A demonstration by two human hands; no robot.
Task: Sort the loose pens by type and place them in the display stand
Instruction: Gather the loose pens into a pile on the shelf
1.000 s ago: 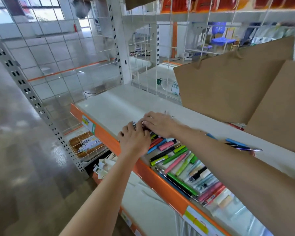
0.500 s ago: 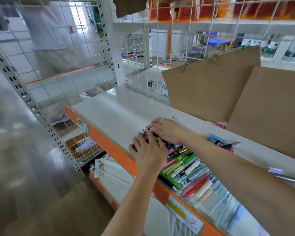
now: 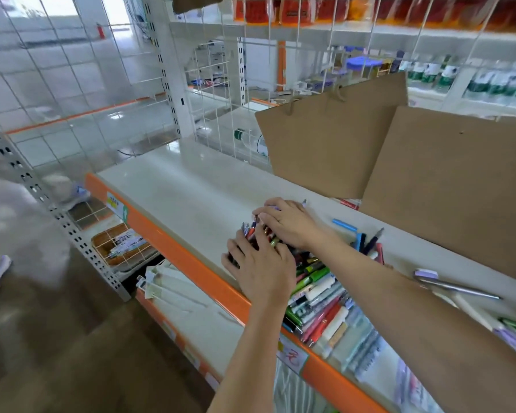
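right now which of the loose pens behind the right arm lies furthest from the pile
The light blue pen. It lies alone on the white shelf, apart from the dark pens clustered beside the right forearm.

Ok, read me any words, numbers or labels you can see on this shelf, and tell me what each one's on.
Nothing here reads clearly.
Yellow-green tag on the orange shelf edge: print too blurred.
White tag further along that edge: a red mark, not legible.
Orange packs on the top shelf: dark band, too small.
Green-labelled bottles: blurred.
Pens: no readable print.
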